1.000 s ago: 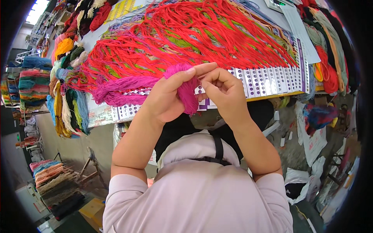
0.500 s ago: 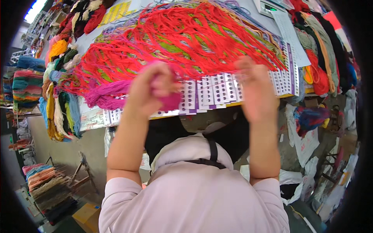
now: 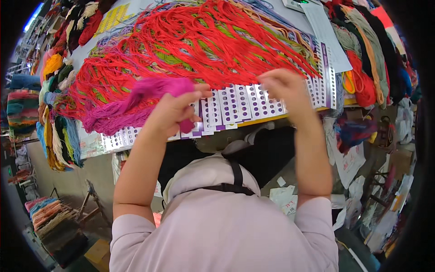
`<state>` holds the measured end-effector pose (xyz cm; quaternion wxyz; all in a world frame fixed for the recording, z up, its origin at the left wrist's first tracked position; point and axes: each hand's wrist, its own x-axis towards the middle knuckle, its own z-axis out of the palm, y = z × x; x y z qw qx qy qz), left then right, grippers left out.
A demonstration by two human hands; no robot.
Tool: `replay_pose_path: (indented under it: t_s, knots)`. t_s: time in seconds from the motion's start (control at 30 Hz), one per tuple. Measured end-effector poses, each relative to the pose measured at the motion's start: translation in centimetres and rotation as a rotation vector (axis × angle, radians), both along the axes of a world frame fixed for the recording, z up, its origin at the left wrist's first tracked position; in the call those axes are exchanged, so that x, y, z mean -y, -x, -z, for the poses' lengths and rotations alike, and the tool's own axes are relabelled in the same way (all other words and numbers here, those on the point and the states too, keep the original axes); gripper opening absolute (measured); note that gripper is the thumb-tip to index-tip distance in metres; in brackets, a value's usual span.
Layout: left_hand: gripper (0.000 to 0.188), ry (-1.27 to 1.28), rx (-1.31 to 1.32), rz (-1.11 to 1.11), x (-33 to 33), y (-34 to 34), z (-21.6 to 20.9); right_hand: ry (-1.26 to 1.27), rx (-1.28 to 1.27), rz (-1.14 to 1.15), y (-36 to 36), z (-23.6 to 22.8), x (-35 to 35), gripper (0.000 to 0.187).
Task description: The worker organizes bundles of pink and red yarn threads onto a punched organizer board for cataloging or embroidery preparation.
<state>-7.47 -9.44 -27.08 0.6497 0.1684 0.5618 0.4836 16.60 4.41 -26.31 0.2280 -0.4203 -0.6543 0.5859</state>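
Observation:
My left hand (image 3: 170, 113) is closed around a magenta skein of thread (image 3: 156, 88), whose loose tail trails left over the table edge area. To the right, my right hand (image 3: 287, 90) is raised over the row of cards, its fingers curled together; anything between the fingertips is too fine or blurred to make out. Beneath both hands lie white and purple cards with rows of punched holes (image 3: 226, 109), overlapping along the near edge of the table. Long red threads (image 3: 195, 45) spread from these cards across the tabletop, with green and lilac threads showing among them.
Coloured skeins (image 3: 56, 104) hang off the table's left side, and more skeins (image 3: 362, 68) lie at the right. A long paper sheet (image 3: 324, 34) rests by a small device (image 3: 294, 4) at the back right. A rack of yarn (image 3: 50, 215) stands lower left.
The view has shifted slightly. More of the magenta skein shows above my left hand, its fingers less curled. My right hand has come slightly lower and to the left in the picture.

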Motion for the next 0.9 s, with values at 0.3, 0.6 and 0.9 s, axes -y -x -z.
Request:
replay_pose_path:
  t_s: [0.3,0.6,0.9]
  knots:
    - [0.025,0.024,-0.420,0.119,-3.0,-3.8,2.6,-0.006,-0.038,-0.163,4.7,7.9,1.0,0.019]
    - [0.009,0.128,-0.352,0.139,-5.3,-3.9,4.7,0.086,-0.123,-0.165,4.8,9.0,0.6,0.017]
    - [0.012,0.121,-0.393,0.032,-5.0,-4.3,6.1,0.077,0.025,-0.158,5.5,7.6,0.8,0.019]
